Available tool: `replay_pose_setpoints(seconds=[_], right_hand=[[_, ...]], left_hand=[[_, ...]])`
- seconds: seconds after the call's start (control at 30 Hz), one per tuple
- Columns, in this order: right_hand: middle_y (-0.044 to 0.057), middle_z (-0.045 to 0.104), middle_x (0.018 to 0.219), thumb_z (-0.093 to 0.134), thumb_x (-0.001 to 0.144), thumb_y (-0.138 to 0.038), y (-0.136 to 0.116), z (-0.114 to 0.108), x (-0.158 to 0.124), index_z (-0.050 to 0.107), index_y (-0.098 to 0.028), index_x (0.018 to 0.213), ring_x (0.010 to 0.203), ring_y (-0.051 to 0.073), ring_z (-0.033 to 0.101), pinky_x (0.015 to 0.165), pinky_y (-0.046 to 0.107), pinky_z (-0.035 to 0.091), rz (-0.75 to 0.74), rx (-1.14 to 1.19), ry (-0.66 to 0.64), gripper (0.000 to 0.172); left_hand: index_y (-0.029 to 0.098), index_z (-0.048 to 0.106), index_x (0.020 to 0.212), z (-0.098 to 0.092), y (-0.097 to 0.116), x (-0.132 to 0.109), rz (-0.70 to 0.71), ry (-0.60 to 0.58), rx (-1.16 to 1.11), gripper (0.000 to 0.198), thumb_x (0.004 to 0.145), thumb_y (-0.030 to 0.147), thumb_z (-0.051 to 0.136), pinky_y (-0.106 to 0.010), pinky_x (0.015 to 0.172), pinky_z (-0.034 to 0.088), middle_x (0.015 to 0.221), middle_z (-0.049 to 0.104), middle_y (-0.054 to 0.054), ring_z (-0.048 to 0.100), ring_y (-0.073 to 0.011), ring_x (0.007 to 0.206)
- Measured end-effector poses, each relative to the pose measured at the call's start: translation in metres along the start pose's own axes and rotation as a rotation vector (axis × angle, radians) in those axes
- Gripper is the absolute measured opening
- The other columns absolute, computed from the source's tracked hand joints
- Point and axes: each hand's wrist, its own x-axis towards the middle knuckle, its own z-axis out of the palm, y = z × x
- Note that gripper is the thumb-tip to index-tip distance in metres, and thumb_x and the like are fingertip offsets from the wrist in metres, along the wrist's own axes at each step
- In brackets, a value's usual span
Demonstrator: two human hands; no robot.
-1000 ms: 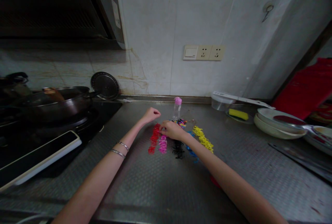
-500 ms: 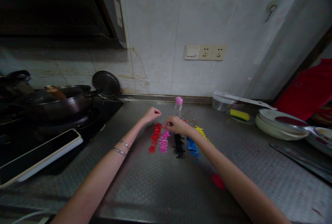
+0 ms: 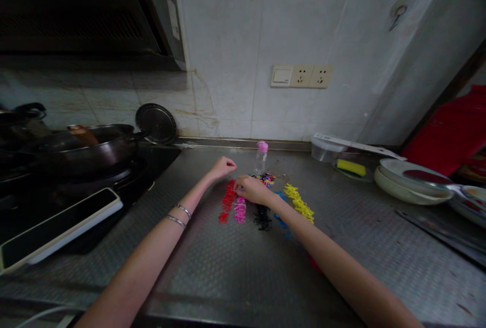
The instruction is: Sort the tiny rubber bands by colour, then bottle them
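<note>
Small rubber-band-like loops lie on the metal counter in colour rows: red point(image 3: 228, 201), pink point(image 3: 240, 210), black point(image 3: 261, 219), blue point(image 3: 281, 224) and yellow point(image 3: 298, 202). Behind them is a mixed-colour pile point(image 3: 268, 179), partly covered by my right hand point(image 3: 252, 189). That hand's fingers are pinched together over the upper ends of the red and pink rows; whatever sits between the fingertips is too small to make out. My left hand point(image 3: 223, 167) is closed in a pinch just behind the red row, its contents hidden. A clear bottle with a pink cap point(image 3: 261, 156) stands behind the pile.
To the left, a pan point(image 3: 91, 151) sits on the stove, with a phone-like device point(image 3: 64, 227) nearer me. A yellow sponge point(image 3: 351, 167), clear tub point(image 3: 324, 152), stacked bowls point(image 3: 410, 189) and a knife-like blade point(image 3: 436, 237) lie right. A red object point(image 3: 316, 265) peeks from under my right forearm.
My right hand has shifted left, from above the pink and black rows to the red row's upper end. The mixed pile and yellow row show more. My left hand stays put.
</note>
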Motion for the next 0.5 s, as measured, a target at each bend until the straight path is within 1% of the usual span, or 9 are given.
replay_pose_setpoints(seconds=[0.23, 0.5], right_hand=[[0.007, 0.061, 0.092, 0.051, 0.080, -0.017, -0.0024, -0.0005, -0.0015, 0.065, -0.016, 0.087, 0.090, 0.016, 0.055, 0.074, 0.023, 0.039, 0.009, -0.049, -0.032, 0.015], [0.007, 0.061, 0.089, 0.052, 0.079, -0.016, -0.0041, -0.0019, -0.0017, 0.065, -0.016, 0.083, 0.088, 0.016, 0.055, 0.075, 0.023, 0.040, 0.006, -0.037, -0.028, 0.013]], left_hand=[[0.009, 0.071, 0.075, 0.0023, -0.0082, 0.0032, 0.016, -0.003, -0.006, 0.024, 0.065, 0.021, 0.054, -0.025, 0.068, 0.046, 0.074, 0.070, -0.008, 0.061, -0.0173, 0.069], [0.008, 0.071, 0.074, 0.0009, -0.0065, 0.0018, 0.024, -0.005, -0.004, 0.023, 0.065, 0.021, 0.054, -0.026, 0.068, 0.046, 0.074, 0.070, -0.008, 0.062, -0.0177, 0.070]])
